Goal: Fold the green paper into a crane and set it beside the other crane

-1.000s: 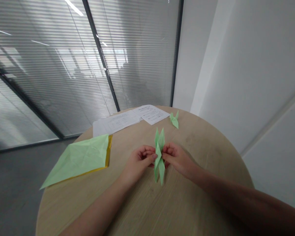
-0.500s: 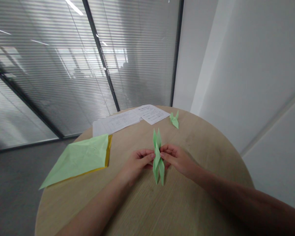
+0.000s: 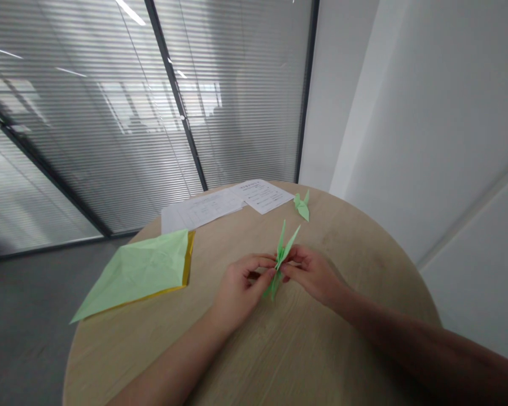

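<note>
A folded light green paper piece [image 3: 284, 251], an origami form with narrow pointed flaps, is held between both hands above the middle of the table. My left hand [image 3: 248, 285] pinches it from the left with thumb and fingers. From the right, my right hand [image 3: 307, 270] grips its other side between thumb and fingertips. Two thin points stick up and away from me. Lower flaps hang below, partly hidden behind my left thumb. Farther off, a finished-looking green paper crane [image 3: 302, 205] rests on the table, touched by neither hand.
The round wooden table [image 3: 347, 338] fills the foreground. To the left lie a large green paper sheet [image 3: 139, 262] and a yellow sheet [image 3: 188, 259] under it. White printed papers [image 3: 207, 210] lie along the far edge. Blind-covered glass and a white wall stand beyond.
The folded paper has turned and tilted in my hands, its upper points now spreading apart to the right. My left hand has shifted right and covers more of the lower flaps.
</note>
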Tool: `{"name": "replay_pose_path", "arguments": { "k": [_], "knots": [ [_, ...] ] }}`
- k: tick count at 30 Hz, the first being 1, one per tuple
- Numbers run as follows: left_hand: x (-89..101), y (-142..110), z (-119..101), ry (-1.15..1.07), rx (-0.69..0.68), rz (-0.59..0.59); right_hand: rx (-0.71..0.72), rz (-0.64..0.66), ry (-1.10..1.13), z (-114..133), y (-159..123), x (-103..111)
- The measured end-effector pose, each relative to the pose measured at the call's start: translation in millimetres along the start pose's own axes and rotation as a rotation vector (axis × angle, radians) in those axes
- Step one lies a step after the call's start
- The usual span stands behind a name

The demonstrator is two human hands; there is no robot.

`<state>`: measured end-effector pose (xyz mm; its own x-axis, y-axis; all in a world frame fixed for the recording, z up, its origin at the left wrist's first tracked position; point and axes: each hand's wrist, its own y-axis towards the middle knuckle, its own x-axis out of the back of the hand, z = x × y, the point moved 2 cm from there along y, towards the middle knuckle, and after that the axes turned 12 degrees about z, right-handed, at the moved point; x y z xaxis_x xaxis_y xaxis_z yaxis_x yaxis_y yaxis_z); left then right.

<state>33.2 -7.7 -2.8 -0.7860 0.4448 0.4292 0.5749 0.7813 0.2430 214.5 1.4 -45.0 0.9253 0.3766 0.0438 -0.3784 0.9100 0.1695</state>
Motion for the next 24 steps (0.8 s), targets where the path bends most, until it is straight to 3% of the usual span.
{"name": "replay_pose_path", "arguments": {
  "k": [4, 13, 18, 24],
  "knots": [
    [0.2, -3, -8, 0.204, -0.106, -0.005, 0.005, -0.003, -0.072, -1, -1, 1],
    [6.9, -7, -17, 0.515, -0.284, -0.058, 0.049, 0.113, 0.023, -1, -4, -3],
    [7.5, -7, -19, 0.510, -0.337, -0.051, 0.077, 0.118, 0.017, 5, -6, -8],
    [8.3, -6, -20, 0.406, -0.309, -0.107, 0.097, 0.134, 0.012, 8, -7, -10]
  ]
}}
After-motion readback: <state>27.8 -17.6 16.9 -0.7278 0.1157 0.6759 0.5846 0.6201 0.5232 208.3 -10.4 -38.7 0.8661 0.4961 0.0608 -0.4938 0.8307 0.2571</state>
